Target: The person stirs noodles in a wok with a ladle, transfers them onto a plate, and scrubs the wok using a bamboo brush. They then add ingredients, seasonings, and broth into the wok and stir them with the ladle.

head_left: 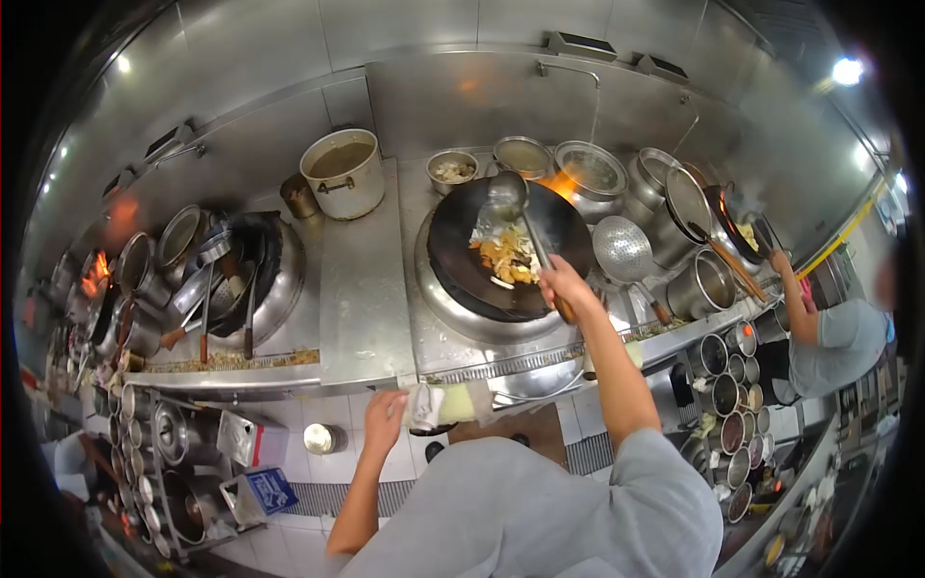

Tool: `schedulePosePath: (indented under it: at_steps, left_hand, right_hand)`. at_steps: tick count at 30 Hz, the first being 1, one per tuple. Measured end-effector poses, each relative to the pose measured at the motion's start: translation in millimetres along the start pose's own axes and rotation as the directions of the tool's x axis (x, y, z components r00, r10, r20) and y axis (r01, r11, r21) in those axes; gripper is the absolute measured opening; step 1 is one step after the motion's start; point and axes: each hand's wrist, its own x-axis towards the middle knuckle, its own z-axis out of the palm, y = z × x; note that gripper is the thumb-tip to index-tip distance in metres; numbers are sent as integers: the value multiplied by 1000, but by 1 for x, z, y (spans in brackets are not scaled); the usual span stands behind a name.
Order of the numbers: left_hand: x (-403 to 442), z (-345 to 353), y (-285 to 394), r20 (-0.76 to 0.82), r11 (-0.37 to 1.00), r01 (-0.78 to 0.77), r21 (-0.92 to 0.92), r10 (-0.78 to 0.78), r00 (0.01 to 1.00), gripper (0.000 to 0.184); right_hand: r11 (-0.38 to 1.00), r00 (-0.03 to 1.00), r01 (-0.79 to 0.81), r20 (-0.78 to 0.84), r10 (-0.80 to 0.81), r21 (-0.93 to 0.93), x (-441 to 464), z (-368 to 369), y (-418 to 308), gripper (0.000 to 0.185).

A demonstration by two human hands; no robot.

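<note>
My right hand (566, 289) is closed around the wooden handle of a long metal ladle (508, 196). The ladle's bowl hangs over the far side of a large dark wok (462, 275). Inside the wok lies chopped food (509, 256) in orange-brown and white pieces. Orange flame (562, 185) shows behind the wok's far right rim. At the stove's front edge my left hand (386, 414) hangs with loosely bent fingers, holding nothing that I can see. Just right of it lies a folded white cloth (424, 407); I cannot tell whether they touch.
A perforated skimmer (623, 248) rests right of the wok. Behind it stand a bowl of pale food (453, 170) and metal pots (590, 170). A tall stockpot (342, 173) is at the back left. A co-worker (836, 347) tends another wok (737, 222) at right.
</note>
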Motion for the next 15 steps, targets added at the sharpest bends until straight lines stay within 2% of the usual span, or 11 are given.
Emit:
schedulePosePath:
  at_steps: [1,2,4,8,10,11,12,14,15]
  left_hand:
    - [8,18,22,35,995,-98,23,97,995,20]
    - [16,38,44,79,987,-158,19,156,985,22]
    - [34,80,75,181,960,-273,67,258,949,30]
    - [85,162,123,233,847,-474,240,424,875,55]
    - [103,196,130,226,800,-511,315,460,859,61]
    - [109,210,131,245,793,-486,367,422,873,65]
    - [115,220,130,261,783,-461,417,383,886,69]
    - [119,230,126,289,796,-431,425,332,898,67]
    - [118,232,125,274,816,-404,414,311,910,65]
  right_hand:
    - [983,997,26,-64,-39,-182,-4,-17,20,48]
    - [968,981,91,-146,-128,-233,-6,-32,50,49]
    - [899,946,103,-236,-220,-426,-33,-47,75,54]
    - [953,974,37,-203,-101,-300,-43,-80,108,52]
    - [996,993,-86,82,86,-1,-40,-105,94,53]
    - [995,981,-56,192,41,77,-33,-113,90,54]
    - [995,980,-57,197,40,80,-22,-115,89,54]
    - [966,987,156,54,-148,-207,3,-111,93,59]
    - [966,988,154,58,-145,-207,27,-113,103,59]
